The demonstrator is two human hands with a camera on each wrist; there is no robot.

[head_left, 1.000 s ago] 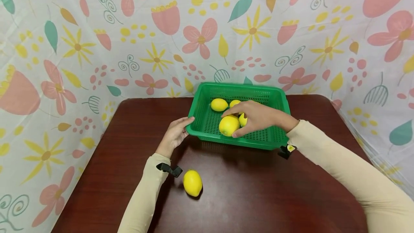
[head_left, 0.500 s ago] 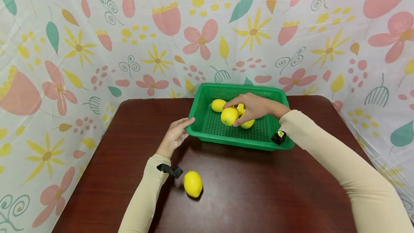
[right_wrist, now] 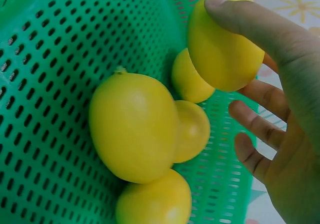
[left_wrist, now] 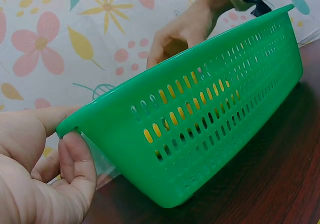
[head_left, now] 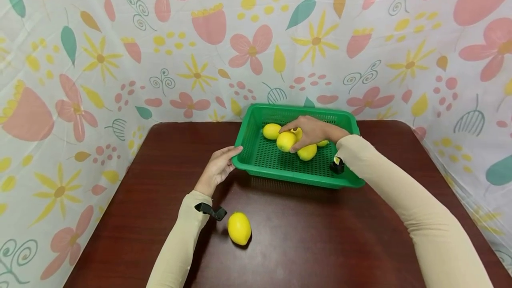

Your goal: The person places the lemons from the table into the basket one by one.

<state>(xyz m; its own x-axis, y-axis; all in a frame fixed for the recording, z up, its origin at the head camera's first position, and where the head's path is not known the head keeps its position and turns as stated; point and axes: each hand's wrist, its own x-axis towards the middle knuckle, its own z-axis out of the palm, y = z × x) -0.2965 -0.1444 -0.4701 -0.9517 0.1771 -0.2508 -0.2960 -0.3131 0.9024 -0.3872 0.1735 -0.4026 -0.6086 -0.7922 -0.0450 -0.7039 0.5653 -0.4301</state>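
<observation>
My right hand (head_left: 310,130) holds a yellow lemon (right_wrist: 225,43) between thumb and fingers, over the inside of a green plastic basket (head_left: 296,178). Below it in the basket lie several more lemons; one large lemon (right_wrist: 132,129) shows in the right wrist view, resting against others. My left hand (head_left: 218,166) pinches the basket's near left corner, thumb on top of the rim (left_wrist: 95,106) and fingers curled beneath. On the table in front of the basket lies a single lemon (head_left: 239,228), right of the left forearm.
The basket stands on a dark reddish-brown table (head_left: 304,239) near its far edge. Behind and beside the table hangs a white cloth (head_left: 256,57) printed with flowers and leaves. Black straps with small mounts (head_left: 210,211) sit on both wrists.
My right hand has moved slightly back and up in view with the held lemon, uncovering lemons beneath it. The left hand stays on the basket corner; the table lemon has not moved.
</observation>
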